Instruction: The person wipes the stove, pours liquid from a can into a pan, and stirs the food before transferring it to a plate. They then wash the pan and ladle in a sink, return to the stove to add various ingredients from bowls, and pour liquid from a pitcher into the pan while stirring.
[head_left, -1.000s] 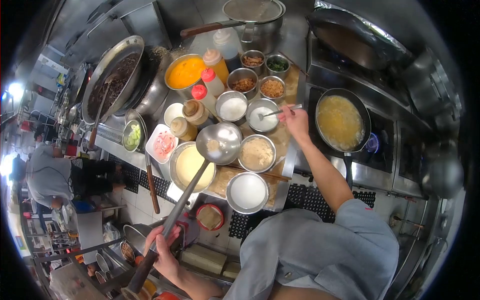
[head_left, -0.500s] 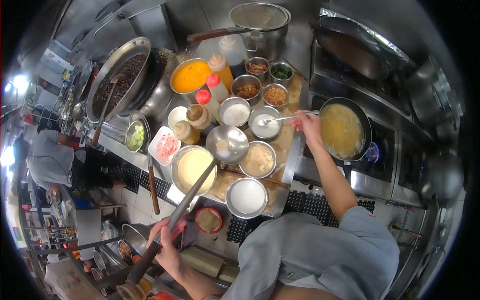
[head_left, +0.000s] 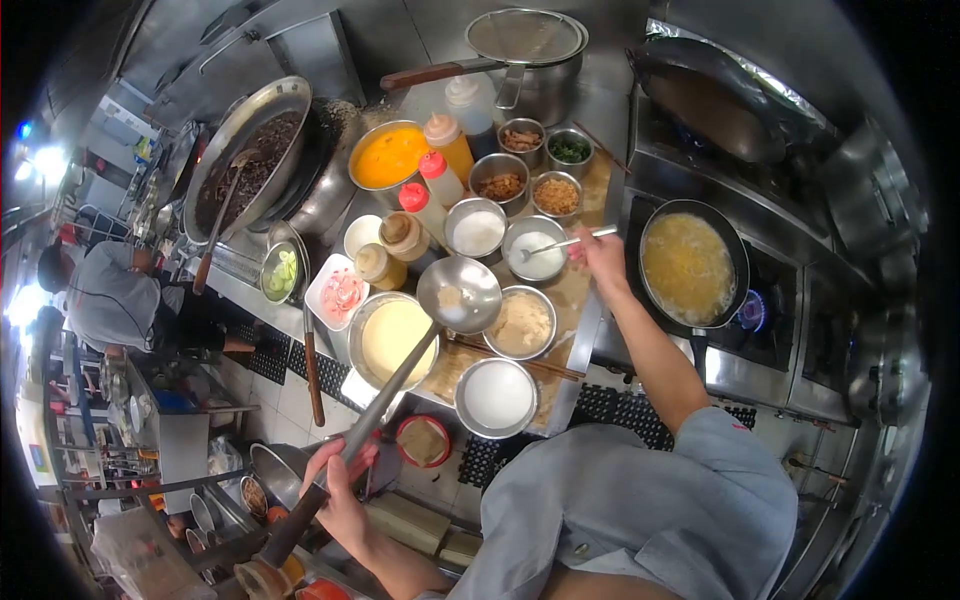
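Observation:
My left hand is wrapped round the long dark handle of a ladle. The ladle's bowl hangs over the table and holds a little pale, tan seasoning. Between the fingers of my right hand is a metal spoon, its tip down in a steel bowl of white powder. Beside it stand another bowl of white seasoning and a bowl of tan powder. Close to my body is a bowl of white, smooth-looking contents. A bowl of pale yellow liquid sits partly under the ladle.
On the right, a frying pan of bubbling yellow liquid sits by a blue flame. Squeeze bottles and an orange liquid bowl stand behind. A large wok is at left. Another person stands at far left.
My right hand has moved slightly left, and the spoon's tip sits lower in the white powder. The ladle stays nearly where it was; the view has shifted a little.

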